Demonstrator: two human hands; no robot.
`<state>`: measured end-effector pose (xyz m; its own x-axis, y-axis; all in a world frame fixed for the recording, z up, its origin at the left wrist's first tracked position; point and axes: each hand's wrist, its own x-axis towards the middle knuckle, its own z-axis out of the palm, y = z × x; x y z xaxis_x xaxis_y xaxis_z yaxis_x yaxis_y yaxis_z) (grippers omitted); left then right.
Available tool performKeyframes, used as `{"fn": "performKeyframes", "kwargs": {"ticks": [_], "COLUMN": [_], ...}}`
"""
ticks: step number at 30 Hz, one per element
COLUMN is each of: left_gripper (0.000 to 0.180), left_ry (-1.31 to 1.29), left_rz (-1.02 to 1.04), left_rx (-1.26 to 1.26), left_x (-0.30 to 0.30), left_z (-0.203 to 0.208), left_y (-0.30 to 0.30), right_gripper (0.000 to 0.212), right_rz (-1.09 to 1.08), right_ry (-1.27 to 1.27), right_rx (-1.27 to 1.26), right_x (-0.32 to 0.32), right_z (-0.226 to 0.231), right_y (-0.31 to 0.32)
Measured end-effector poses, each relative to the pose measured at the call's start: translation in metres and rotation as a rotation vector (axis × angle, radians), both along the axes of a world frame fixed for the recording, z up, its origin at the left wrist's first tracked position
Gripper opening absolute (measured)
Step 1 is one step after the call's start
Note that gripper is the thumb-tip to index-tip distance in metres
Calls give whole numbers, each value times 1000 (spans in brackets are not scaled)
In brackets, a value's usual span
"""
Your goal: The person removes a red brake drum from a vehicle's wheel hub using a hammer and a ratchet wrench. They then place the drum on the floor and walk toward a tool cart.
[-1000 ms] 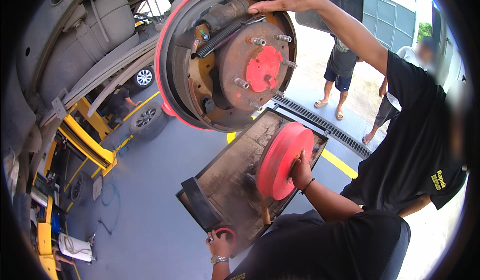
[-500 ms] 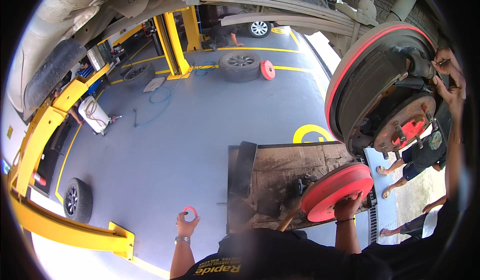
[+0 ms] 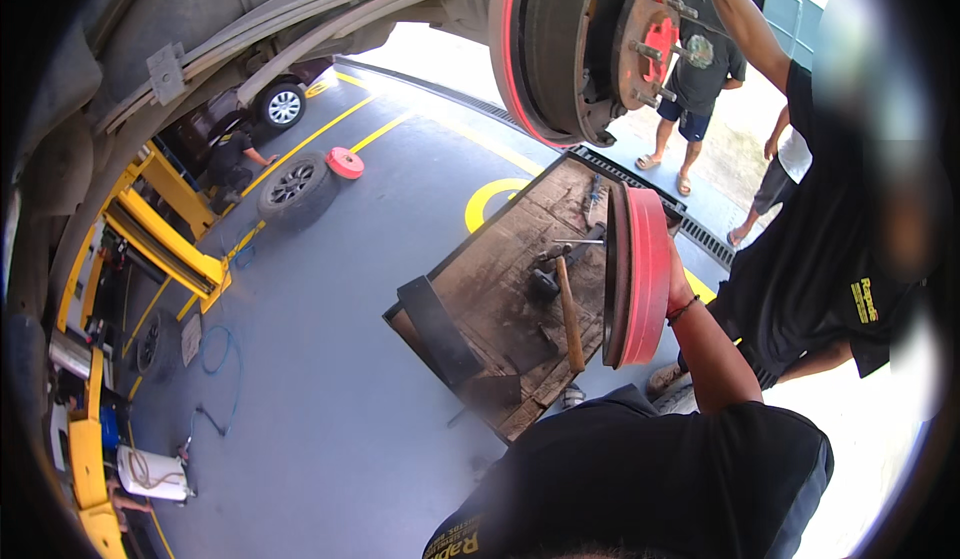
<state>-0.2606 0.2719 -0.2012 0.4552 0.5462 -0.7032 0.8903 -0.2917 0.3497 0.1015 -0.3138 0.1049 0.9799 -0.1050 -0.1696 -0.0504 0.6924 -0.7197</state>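
My right hand (image 3: pixel 678 277), with a dark bracelet at the wrist, holds up a red brake drum (image 3: pixel 642 274). The drum stands on edge in the air with its dark open side facing left, and it hides most of my fingers. Above it is the uncovered drum brake assembly (image 3: pixel 560 59) with a dark curved shoe and a rusty hub (image 3: pixel 648 54) with several studs and red paint. A co-worker's arm (image 3: pixel 748 19) reaches to the top of that assembly from the right. My left hand is out of view.
Below the drum, a worn brown-topped tray (image 3: pixel 530 229) carries a wooden-handled hammer (image 3: pixel 570 314) and a black angled metal piece (image 3: pixel 440 329). Leaf springs (image 3: pixel 330 14) hang overhead. Far left are a yellow lift post (image 3: pixel 165 244), a wheel (image 3: pixel 298 189) and another red drum (image 3: pixel 345 163).
My view has swung to the right. The drum in my right hand has been raised and turned on edge. My left hand, which held a small red ring, has left view.
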Motion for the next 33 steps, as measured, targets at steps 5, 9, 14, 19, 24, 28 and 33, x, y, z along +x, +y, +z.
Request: {"fn": "performKeyframes", "kwargs": {"ticks": [5, 9, 14, 19, 24, 28, 33], "left_gripper": [58, 51, 44, 40, 39, 41, 55], "left_ry": [25, 68, 82, 137, 288, 448, 281], "left_rz": [-375, -554, -668, -697, -734, -882, -1315], "left_rx": [-183, -234, -222, -212, -234, -200, -164], "left_x": [77, 140, 191, 168, 77, 31, 68], "left_z": [26, 59, 72, 64, 60, 64, 46], "left_y": [124, 204, 253, 249, 229, 217, 218], "right_gripper": [66, 81, 83, 81, 74, 73, 75], "right_rz": [-249, -330, -88, 132, 156, -111, -232], "right_ry": [151, 438, 823, 1003, 1206, 1357, 1438], "right_rx": [-112, -562, -895, -942, -763, -415, -303], "right_x": [-133, -226, -316, -420, -547, -648, -799], "right_z": [33, 22, 32, -84, -218, -278, -416], "right_y": [83, 121, 162, 172, 189, 208, 245]}}
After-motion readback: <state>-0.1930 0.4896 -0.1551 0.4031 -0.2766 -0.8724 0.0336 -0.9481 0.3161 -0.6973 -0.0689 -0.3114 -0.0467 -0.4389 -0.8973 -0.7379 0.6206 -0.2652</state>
